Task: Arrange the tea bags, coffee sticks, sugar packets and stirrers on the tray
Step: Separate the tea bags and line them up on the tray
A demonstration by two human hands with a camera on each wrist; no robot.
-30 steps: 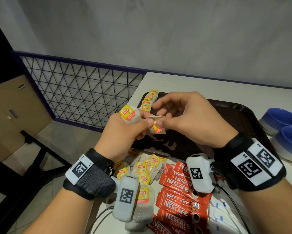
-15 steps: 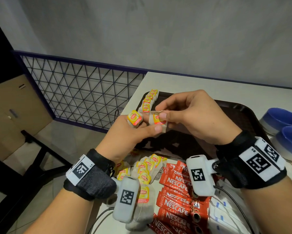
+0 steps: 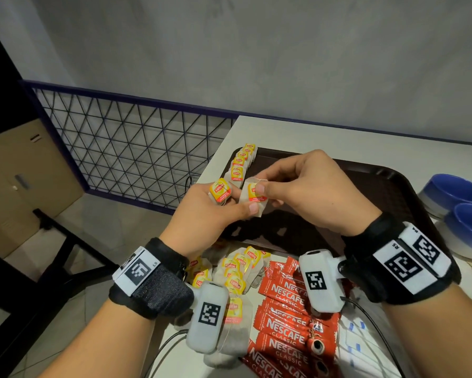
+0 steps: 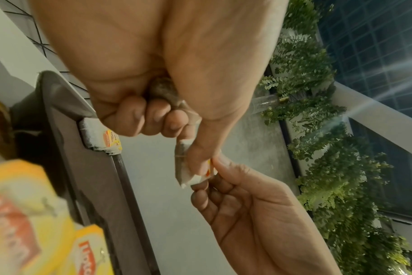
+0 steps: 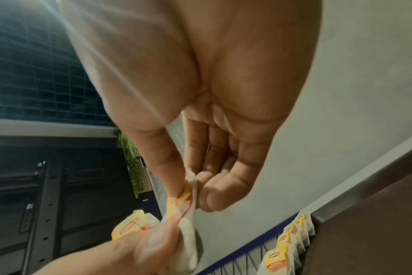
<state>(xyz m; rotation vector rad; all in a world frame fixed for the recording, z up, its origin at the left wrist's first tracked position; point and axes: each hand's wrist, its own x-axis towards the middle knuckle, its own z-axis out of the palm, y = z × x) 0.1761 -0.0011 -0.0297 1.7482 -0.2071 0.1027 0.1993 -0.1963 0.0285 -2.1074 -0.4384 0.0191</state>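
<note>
From the head view, your left hand (image 3: 202, 214) and right hand (image 3: 305, 192) meet above the near edge of the dark brown plastic tray (image 3: 387, 186), both pinching the same pale paper tea bag with its yellow-and-red tag (image 3: 252, 199): your right thumb and forefinger take its upper edge, your left thumb presses its lower corner. Your left hand also keeps a second tea bag with a yellow Lipton tag (image 3: 220, 190) tucked in its curled fingers. A row of overlapping tea bags (image 3: 240, 166) lies along the tray's far-left edge. On the white table (image 3: 297, 132) near you sit a loose heap of tea bags (image 3: 236, 271), red Nescafé coffee sticks (image 3: 281, 320) just beside them, and white sugar packets with blue marks (image 3: 357, 345) to the right; two blue bowls (image 3: 458, 203) stand right of the tray. From the left wrist view, your left fingers (image 4: 153, 121) curl round a crumpled bag while the thumb pins the shared tea bag (image 4: 188, 176) against the forefinger, and your right hand (image 4: 259, 223) nips its tag end. From the right wrist view, your right thumb and forefinger (image 5: 167, 167) pinch the bag's top, the other fingers hang loosely bent, and your left hand (image 5: 141, 251) grips its lower end; the tray row (image 5: 287, 247) shows at lower right.
</note>
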